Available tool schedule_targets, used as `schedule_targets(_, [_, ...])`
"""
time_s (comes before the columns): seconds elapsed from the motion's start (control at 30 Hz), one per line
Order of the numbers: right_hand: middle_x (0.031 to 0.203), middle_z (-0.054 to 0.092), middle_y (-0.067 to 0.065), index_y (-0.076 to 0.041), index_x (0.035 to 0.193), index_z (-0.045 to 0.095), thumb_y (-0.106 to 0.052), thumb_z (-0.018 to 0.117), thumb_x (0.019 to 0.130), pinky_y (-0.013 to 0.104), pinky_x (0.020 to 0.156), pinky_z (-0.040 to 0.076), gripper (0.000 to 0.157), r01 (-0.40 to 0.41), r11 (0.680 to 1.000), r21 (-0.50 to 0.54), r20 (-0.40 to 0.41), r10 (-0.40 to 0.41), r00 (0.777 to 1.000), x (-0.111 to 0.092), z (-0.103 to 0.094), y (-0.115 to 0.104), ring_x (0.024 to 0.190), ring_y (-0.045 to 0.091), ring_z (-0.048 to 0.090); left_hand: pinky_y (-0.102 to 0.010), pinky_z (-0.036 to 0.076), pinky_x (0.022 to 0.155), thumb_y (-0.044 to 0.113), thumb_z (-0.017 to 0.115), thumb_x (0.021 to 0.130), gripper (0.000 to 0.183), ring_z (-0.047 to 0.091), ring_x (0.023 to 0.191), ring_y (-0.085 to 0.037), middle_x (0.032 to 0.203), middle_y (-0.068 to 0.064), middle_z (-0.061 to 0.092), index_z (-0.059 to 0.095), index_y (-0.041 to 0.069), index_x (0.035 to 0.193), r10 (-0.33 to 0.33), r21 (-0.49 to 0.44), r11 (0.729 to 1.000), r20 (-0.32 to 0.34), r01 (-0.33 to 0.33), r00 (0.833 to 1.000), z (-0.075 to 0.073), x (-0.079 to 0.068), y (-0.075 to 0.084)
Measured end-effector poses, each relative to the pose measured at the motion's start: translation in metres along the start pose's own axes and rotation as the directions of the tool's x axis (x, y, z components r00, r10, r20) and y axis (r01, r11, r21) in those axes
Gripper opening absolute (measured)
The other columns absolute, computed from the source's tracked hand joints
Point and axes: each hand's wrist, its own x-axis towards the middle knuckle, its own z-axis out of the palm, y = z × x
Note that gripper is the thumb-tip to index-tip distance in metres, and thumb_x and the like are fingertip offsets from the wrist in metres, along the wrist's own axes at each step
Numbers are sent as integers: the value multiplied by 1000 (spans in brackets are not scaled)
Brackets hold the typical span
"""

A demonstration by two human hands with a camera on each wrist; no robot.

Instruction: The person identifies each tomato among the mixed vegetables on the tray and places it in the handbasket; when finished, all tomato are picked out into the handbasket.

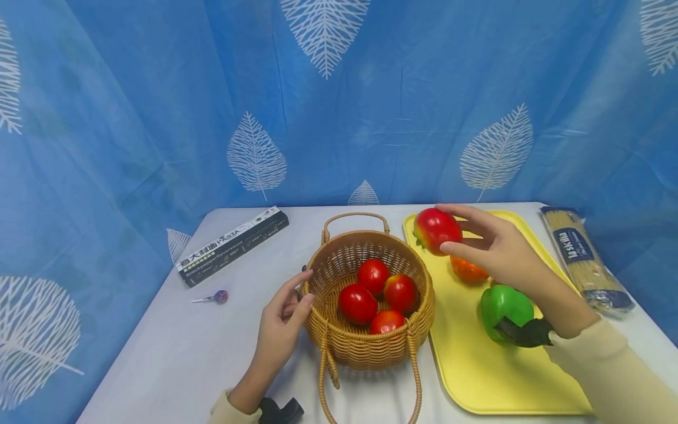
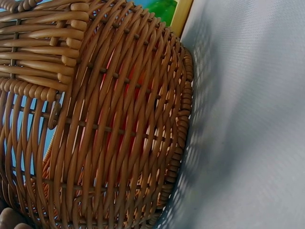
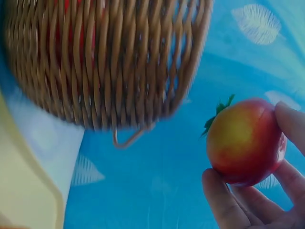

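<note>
My right hand (image 1: 487, 250) holds a red tomato (image 1: 435, 231) between thumb and fingers, raised over the far left part of the yellow tray (image 1: 461, 377). In the right wrist view the tomato (image 3: 245, 143) shows a yellow patch and green leaves at its stem end. My left hand (image 1: 286, 315) is at the left rim of a round wicker basket (image 1: 365, 350), its fingers loosely bent and fingertips right at the rim. Several red fruits (image 1: 357, 303) lie inside the basket, and their red shows through the weave in the left wrist view.
On the tray sit a green bell pepper (image 1: 505, 306) and an orange-coloured piece (image 1: 468, 270), partly hidden by my right hand. A bag of spaghetti (image 1: 585, 259) lies right of the tray. A pasta box (image 1: 233, 246) and a lollipop (image 1: 219, 296) lie at the left.
</note>
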Motion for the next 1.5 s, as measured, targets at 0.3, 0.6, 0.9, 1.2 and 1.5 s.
schedule_targets(0.3, [143, 55, 4, -22, 148, 54, -8, 76, 93, 33, 82, 59, 61, 103, 990, 92, -25, -101, 995, -7, 29, 13, 114, 20, 67, -23, 26, 47, 11, 66, 101, 38, 30, 58, -6, 69, 3, 33, 64, 21, 137, -20, 1, 1000, 6, 20, 1000, 1, 0, -1])
schedule_targets(0.6, [148, 52, 7, -14, 149, 53, 5, 75, 89, 30, 92, 54, 66, 218, 965, 147, -43, -214, 976, -9, 46, 19, 125, 21, 59, -24, 26, 46, 11, 66, 101, 38, 30, 58, -6, 69, 2, 34, 64, 21, 138, -23, 2, 1000, 9, 23, 1000, 1, 0, -1])
schedule_targets(0.9, [147, 56, 2, -18, 147, 55, 5, 80, 85, 26, 102, 46, 71, 287, 954, 83, -85, -281, 956, -11, 62, 24, 129, 18, 58, -23, 27, 46, 12, 66, 101, 38, 30, 58, -6, 69, 3, 34, 64, 21, 138, -25, 13, 1000, 11, 24, 1000, 1, 0, 1])
schedule_targets(1.2, [151, 52, 1, -17, 143, 59, 6, 81, 83, 26, 104, 44, 68, 325, 944, 48, -84, -320, 944, -10, 70, 27, 141, 19, 46, -24, 27, 44, 12, 65, 101, 38, 29, 56, -5, 68, 2, 35, 63, 21, 138, -21, 5, 1000, 10, 21, 1000, 0, -1, 1])
schedule_targets(1.5, [152, 51, -6, -24, 143, 60, -4, 84, 85, 26, 105, 43, 66, 294, 956, -20, -76, -294, 953, -11, 74, 29, 143, 17, 43, -23, 26, 44, 11, 65, 101, 38, 30, 56, -6, 69, 2, 34, 64, 21, 138, -23, 4, 1000, 7, 23, 1000, -1, -1, 0])
